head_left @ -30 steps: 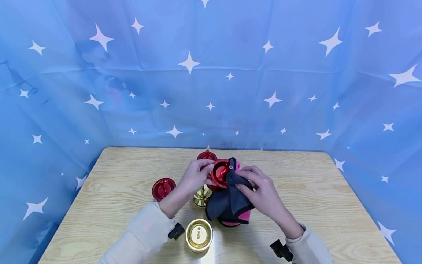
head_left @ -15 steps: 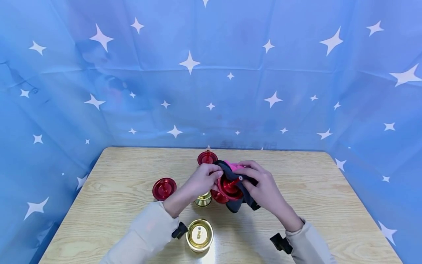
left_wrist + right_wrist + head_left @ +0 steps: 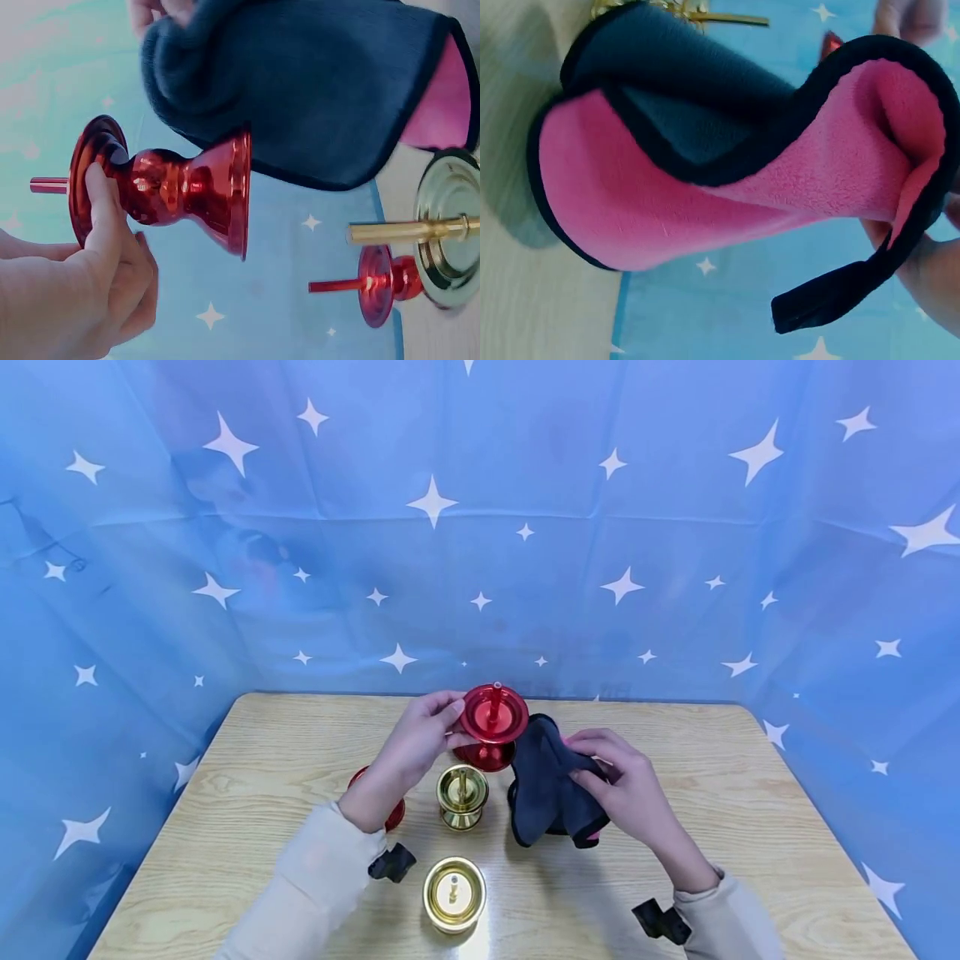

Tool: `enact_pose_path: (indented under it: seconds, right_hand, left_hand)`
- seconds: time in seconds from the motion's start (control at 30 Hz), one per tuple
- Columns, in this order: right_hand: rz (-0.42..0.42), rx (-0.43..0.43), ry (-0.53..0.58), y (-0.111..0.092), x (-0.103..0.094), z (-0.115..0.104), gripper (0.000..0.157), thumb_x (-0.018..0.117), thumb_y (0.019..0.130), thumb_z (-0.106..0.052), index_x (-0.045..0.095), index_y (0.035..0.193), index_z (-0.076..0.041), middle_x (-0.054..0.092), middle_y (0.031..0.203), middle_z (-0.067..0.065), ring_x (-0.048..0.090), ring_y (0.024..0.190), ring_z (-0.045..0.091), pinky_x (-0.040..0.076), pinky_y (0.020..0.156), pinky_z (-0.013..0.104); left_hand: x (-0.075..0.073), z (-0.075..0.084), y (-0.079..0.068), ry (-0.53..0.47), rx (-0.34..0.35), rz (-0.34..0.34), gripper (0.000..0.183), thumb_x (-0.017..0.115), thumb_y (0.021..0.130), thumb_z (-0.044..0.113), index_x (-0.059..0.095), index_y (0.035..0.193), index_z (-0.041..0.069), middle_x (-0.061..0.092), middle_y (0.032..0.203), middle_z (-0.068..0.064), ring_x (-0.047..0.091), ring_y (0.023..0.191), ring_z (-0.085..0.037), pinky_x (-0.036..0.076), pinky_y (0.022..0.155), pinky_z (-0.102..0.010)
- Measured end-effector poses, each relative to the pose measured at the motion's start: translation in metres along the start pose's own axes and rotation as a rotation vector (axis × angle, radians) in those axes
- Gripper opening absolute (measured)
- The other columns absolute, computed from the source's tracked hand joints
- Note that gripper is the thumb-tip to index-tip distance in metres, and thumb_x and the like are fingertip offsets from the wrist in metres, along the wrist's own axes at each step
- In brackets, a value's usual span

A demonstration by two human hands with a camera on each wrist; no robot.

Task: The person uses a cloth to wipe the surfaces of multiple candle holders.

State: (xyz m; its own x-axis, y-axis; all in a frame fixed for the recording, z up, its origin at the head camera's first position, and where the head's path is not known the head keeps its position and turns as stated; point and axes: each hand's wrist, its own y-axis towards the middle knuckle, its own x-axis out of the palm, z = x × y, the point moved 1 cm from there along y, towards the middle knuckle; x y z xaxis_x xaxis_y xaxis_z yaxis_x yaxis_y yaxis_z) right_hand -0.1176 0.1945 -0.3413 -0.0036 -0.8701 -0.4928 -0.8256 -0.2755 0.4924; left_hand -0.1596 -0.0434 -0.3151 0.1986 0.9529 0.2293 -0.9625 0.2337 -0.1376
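Observation:
My left hand (image 3: 420, 735) grips a shiny red candle holder (image 3: 493, 718) by its dish rim, lifted over the table. In the left wrist view this candle holder (image 3: 176, 184) has a thin spike on its dish and a flared foot. My right hand (image 3: 618, 781) pinches a cloth (image 3: 551, 777), dark grey on one face and pink on the other, with black edging. The cloth hangs just right of the red holder. A black loop tab (image 3: 817, 296) sticks out from the pink side (image 3: 675, 202) in the right wrist view.
Two gold candle holders stand in the middle, one gold holder (image 3: 462, 802) behind the other gold holder (image 3: 453, 902). A red holder (image 3: 395, 814) is partly hidden by my left wrist. Another red holder (image 3: 375, 285) shows in the left wrist view. A starry blue curtain (image 3: 480, 527) surrounds the wooden table (image 3: 262, 760).
The cloth, held at the red candle holder's dish by both hands half a second ago, is now apart from it. My left hand has moved left and back with the holder; the right hand slightly right.

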Motion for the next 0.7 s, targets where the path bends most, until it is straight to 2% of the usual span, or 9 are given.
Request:
enact_pose_path:
  seconds: [0.13,0.27,0.4,0.5,0.63,0.7]
  right_hand:
    - [-0.018,-0.043,0.039,-0.004,0.010,0.001,0.031,0.063,0.074,0.019,0.065,0.099,0.001,0.059,0.103,0.012,0.056,0.094,0.010,0.048,0.078,0.015]
    - [-0.014,-0.072,0.086,-0.006,0.019,0.000,0.031,0.062,0.074,0.020,0.064,0.099,0.002,0.058,0.104,0.013,0.057,0.095,0.012,0.048,0.080,0.017]
    - [0.007,-0.065,0.103,-0.007,0.022,0.000,0.029,0.062,0.073,0.020,0.064,0.096,0.003,0.058,0.104,0.014,0.057,0.096,0.009,0.049,0.078,0.017]
    - [0.027,-0.028,0.125,-0.007,0.020,0.001,0.028,0.062,0.075,0.019,0.065,0.096,0.003,0.059,0.104,0.014,0.056,0.096,0.008,0.050,0.075,0.018]
    - [0.035,0.031,0.155,-0.004,0.015,0.001,0.025,0.061,0.078,0.015,0.065,0.099,0.001,0.059,0.105,0.013,0.055,0.098,0.009,0.051,0.075,0.019]
    - [0.031,0.051,0.167,-0.002,0.013,0.000,0.024,0.061,0.080,0.013,0.065,0.100,0.001,0.060,0.105,0.012,0.055,0.099,0.010,0.050,0.077,0.020]
  left_hand:
    - [0.008,-0.003,-0.001,-0.027,-0.015,-0.030,0.028,0.033,0.098,-0.001,0.044,0.120,-0.014,0.049,0.120,-0.027,0.057,0.100,-0.028,0.051,0.081,-0.034]
    - [0.014,-0.010,-0.003,-0.018,-0.035,-0.068,0.028,0.034,0.098,0.001,0.045,0.119,-0.014,0.052,0.114,-0.027,0.061,0.092,-0.025,0.051,0.079,-0.035]
    - [0.015,-0.014,-0.005,0.055,-0.015,-0.090,0.029,0.042,0.097,0.007,0.049,0.118,-0.012,0.056,0.107,-0.024,0.061,0.084,-0.018,0.051,0.081,-0.036]
    - [0.014,-0.014,-0.007,0.190,0.016,-0.115,0.033,0.055,0.092,0.015,0.053,0.118,-0.006,0.059,0.107,-0.017,0.060,0.091,-0.019,0.049,0.084,-0.035]
    - [0.012,-0.016,-0.006,0.297,0.078,-0.195,0.040,0.068,0.082,0.008,0.055,0.119,0.001,0.059,0.112,-0.012,0.057,0.103,-0.023,0.049,0.085,-0.034]
    - [0.014,-0.018,-0.005,0.289,0.110,-0.212,0.042,0.069,0.079,0.000,0.055,0.118,0.000,0.059,0.112,-0.013,0.058,0.103,-0.025,0.050,0.083,-0.034]
